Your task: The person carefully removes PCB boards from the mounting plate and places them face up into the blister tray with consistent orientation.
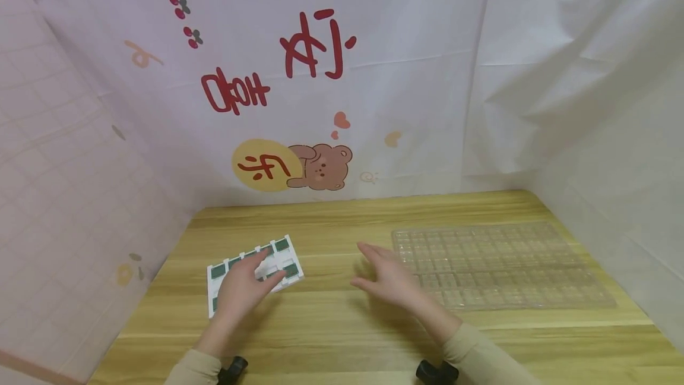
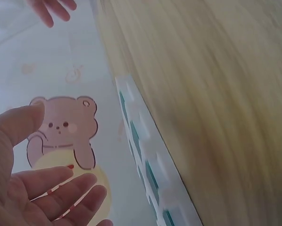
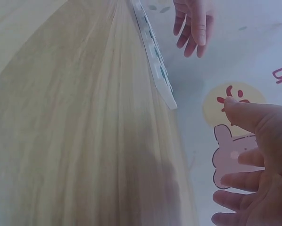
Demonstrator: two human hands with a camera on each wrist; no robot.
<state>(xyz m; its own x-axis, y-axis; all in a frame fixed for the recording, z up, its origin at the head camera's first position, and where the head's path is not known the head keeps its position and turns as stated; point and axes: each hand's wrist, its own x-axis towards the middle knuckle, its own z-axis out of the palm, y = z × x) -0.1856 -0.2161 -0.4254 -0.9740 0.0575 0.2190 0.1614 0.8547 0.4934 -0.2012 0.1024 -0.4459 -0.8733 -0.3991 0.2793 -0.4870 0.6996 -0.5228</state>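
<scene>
Holding your left hand (image 1: pixel 243 284) above white rack (image 1: pixel 280 258), lower left of frame; fingers loose, grasping nothing. Your right hand (image 1: pixel 389 278) likewise unburdened, beside clear gridded tray (image 1: pixel 497 266), lower right. Green pieces (image 1: pixel 282 245) sit in rack; start or finish, cannot tell.

1 downward head view, 2 wrist-close

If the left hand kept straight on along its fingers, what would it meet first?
Most likely the white tray: in the head view, the left hand points across it. Its height over the tray is hard to judge, so a flatter path might clear it.
</scene>
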